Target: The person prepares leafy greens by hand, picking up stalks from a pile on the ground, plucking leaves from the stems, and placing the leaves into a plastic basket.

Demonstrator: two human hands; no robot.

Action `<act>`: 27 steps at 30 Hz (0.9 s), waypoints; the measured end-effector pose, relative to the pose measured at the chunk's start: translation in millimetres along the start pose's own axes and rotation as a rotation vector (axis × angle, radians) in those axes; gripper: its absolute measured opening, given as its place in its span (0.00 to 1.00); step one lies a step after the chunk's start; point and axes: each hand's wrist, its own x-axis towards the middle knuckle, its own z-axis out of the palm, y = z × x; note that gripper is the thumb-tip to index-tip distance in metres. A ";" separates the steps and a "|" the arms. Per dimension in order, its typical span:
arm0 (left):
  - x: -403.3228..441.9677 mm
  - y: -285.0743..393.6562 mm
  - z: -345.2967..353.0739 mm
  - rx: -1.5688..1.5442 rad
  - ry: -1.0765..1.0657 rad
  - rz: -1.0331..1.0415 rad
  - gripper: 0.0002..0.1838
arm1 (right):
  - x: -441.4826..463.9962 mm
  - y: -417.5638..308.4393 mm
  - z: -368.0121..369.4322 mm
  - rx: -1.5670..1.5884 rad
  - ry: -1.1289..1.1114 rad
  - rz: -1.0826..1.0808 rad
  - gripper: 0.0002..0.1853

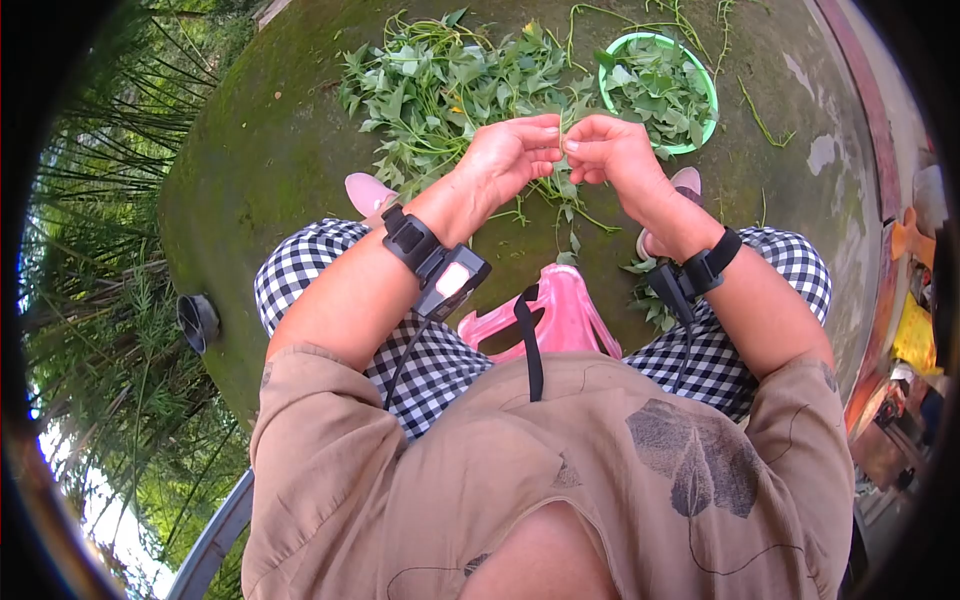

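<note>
My left hand (508,160) and my right hand (612,155) meet fingertip to fingertip above the mossy ground. Between them, both pinch a thin green stem (562,135), with leaves showing just above and a vine dangling below. A large heap of leafy green vines (430,95) lies just beyond my left hand. Beyond my right hand, a round basket with a pale green rim (714,100) holds plucked leaves (655,92).
A pink plastic stool (575,310) is between my knees. Loose stems (765,120) lie right of the basket. At far left stand a dark pot (198,322) and dense plants (110,260). A yellow bag (915,335) is at far right.
</note>
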 end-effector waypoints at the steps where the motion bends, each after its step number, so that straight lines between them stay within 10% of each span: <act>1: -0.2 -0.5 0.0 0.004 0.001 0.002 0.20 | -0.7 -0.6 1.2 0.010 0.009 0.002 0.00; 27: -4.5 -1.9 -7.4 0.009 -0.210 -0.044 0.19 | 35.0 8.4 -71.7 -0.100 0.331 -0.068 0.08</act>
